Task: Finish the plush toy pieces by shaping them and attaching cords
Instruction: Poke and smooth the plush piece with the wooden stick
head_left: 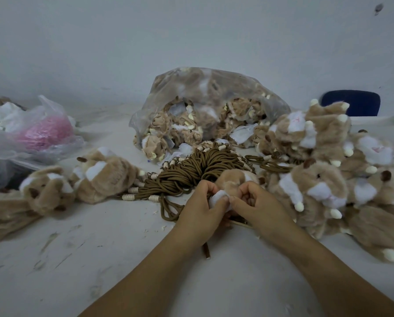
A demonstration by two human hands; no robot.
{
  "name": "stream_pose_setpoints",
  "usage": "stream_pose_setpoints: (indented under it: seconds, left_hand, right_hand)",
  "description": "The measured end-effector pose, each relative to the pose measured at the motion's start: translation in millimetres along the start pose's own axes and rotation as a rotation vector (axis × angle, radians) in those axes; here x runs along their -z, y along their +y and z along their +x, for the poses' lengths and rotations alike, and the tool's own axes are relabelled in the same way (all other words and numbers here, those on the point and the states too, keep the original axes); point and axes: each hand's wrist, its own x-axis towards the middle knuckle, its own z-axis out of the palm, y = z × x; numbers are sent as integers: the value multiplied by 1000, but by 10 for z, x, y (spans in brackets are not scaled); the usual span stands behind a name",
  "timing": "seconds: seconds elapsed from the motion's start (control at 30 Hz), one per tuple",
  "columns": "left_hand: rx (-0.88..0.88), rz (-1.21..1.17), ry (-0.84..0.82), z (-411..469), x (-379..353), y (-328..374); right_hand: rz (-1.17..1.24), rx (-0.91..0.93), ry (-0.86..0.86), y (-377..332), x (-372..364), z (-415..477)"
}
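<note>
Head view. Plush piece [233,179] on the bench [99,248], touching both hands on their far side. Left hand [200,202] curled, pinching its white patch; right hand [257,202] curled, pinching the same patch from the opposite side. Cord bundle [191,170] just behind, nearer the left hand.

Plain pale grey wall [191,30] behind a scuffed white surface [99,259].
Dim, even light; a dark blue padded chair back [351,102] at right, a dark smudge [378,8] high above.
</note>
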Motion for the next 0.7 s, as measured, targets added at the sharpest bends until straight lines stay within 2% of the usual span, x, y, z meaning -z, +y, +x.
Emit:
stream_pose_setpoints:
  seconds: [0.1, 0.17, 0.37, 0.57, 0.7]
  left_hand:
    - [-118, 220, 70, -5, -27, -6]
    - [-143, 229, 93, -12, -37, 3]
    - [96, -268, -38, -25, -26, 89]
    - [155, -373, -88, -20, 11, 67]
    - [177, -326, -102, 3, 7, 36]
  right_hand:
    - [-32, 29, 40, -6, -45, 0]
    - [-43, 40, 59, -10, -89, -5]
    - [-38, -2, 172, 20, -122, -4]
    - [-9, -8, 196, 2, -91, -31]
    - [105, -1, 124, -28, -70, -40]
